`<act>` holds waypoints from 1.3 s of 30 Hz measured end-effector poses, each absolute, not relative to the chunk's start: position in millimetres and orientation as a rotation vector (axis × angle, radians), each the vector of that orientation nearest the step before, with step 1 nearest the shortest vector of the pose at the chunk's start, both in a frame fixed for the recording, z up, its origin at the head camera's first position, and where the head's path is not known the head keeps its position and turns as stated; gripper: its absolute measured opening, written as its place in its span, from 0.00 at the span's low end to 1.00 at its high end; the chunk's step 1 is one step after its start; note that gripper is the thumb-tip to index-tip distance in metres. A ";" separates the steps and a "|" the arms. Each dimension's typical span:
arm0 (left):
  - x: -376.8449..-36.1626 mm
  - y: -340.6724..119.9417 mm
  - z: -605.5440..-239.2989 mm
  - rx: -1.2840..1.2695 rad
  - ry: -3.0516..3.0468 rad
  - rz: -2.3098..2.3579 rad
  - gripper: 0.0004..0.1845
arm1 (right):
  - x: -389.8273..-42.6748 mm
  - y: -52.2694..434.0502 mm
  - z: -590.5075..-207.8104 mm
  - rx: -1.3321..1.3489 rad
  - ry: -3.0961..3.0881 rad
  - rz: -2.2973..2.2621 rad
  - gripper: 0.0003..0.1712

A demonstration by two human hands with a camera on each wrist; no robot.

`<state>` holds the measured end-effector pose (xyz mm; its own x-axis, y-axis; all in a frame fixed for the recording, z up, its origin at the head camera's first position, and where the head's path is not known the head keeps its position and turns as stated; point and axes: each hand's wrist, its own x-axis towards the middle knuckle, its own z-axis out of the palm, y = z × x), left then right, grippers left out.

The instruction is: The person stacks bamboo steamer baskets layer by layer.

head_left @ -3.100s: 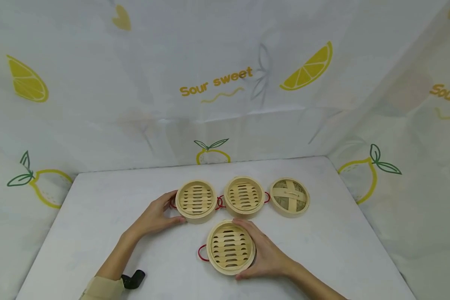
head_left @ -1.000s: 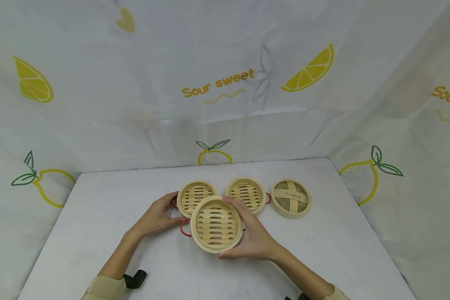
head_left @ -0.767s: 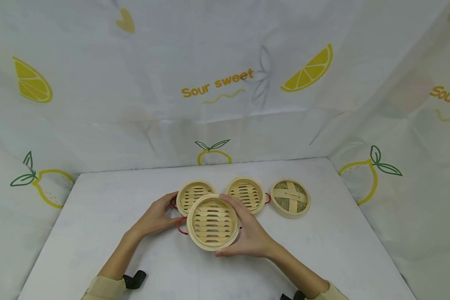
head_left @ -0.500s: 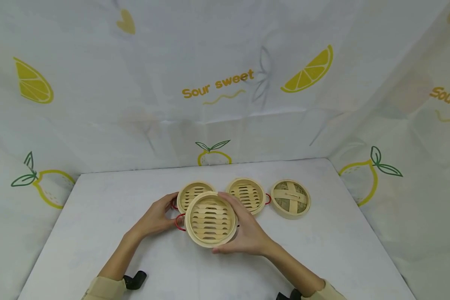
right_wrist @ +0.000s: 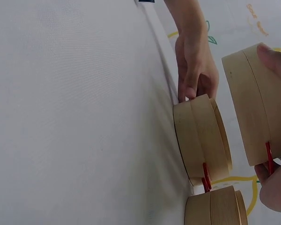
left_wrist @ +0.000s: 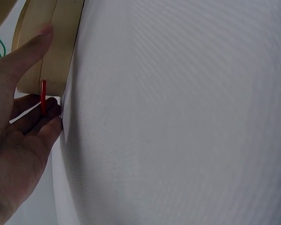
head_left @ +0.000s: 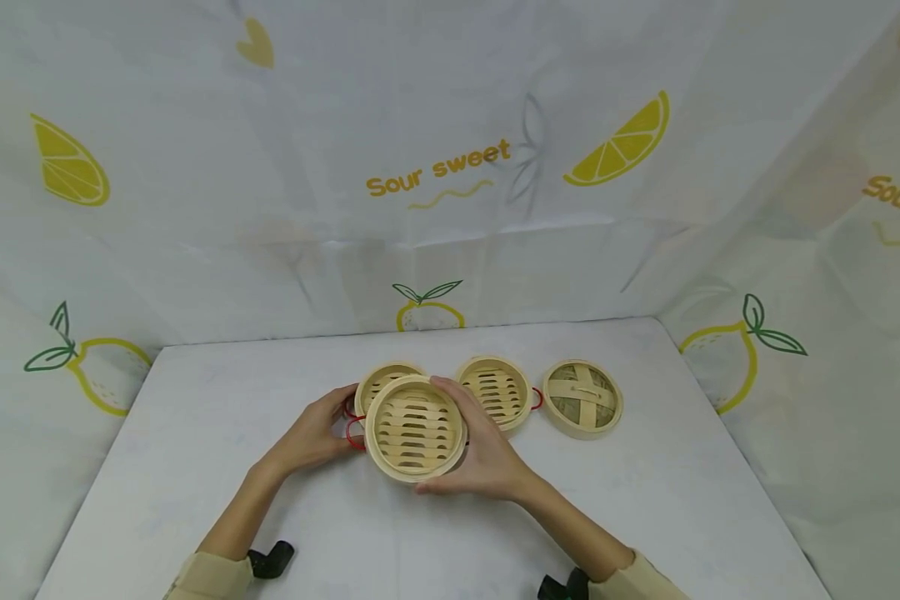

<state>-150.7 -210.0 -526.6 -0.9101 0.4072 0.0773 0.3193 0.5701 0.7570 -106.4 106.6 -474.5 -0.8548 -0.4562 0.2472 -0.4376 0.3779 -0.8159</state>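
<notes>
In the head view my right hand (head_left: 487, 457) grips a round bamboo steamer basket (head_left: 416, 429) with a slatted floor and red handles. It hangs in front of and partly covers a second, left-hand steamer basket (head_left: 381, 379). My left hand (head_left: 311, 433) holds that one at its left side. In the left wrist view the thumb of my left hand (left_wrist: 18, 126) lies on the basket wall (left_wrist: 61, 51), and its fingers curl by the red handle (left_wrist: 43, 96). The right wrist view has the raised basket (right_wrist: 250, 105) apart from the lower basket (right_wrist: 199, 136), which stands on the table.
Right of the left-hand basket stands another steamer basket (head_left: 497, 392), and farther right lies a woven bamboo lid (head_left: 582, 398). The white table (head_left: 195, 450) meets a lemon-print cloth wall (head_left: 300, 275) at the back. Black wrist devices (head_left: 272, 559) sit at both cuffs.
My right hand has lifted its basket off the table and carried it up and leftward, until it overlaps the left-hand basket in view. My left hand has stayed at its basket.
</notes>
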 end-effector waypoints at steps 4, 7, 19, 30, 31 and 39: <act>-150.2 -210.1 -527.0 0.627 2.685 1.269 0.48 | -108.3 103.6 -475.7 -0.844 2.602 -1.511 0.77; -150.0 -210.4 -527.1 0.637 2.687 1.273 0.47 | -109.6 102.0 -476.9 -0.841 2.603 -1.515 0.78; -150.5 -212.7 -529.6 0.691 2.708 1.279 0.45 | -117.0 94.3 -478.6 -0.847 2.604 -1.534 0.77; -151.8 -210.7 -529.7 0.656 2.771 1.179 0.45 | -121.8 88.0 -480.0 -0.825 2.615 -1.547 0.77; -151.9 -210.4 -529.5 0.657 2.770 1.179 0.46 | -122.4 87.7 -480.3 -0.823 2.613 -1.549 0.77; -151.0 -209.4 -527.6 0.655 2.752 1.210 0.45 | -127.1 83.6 -482.0 -0.837 2.615 -1.553 0.77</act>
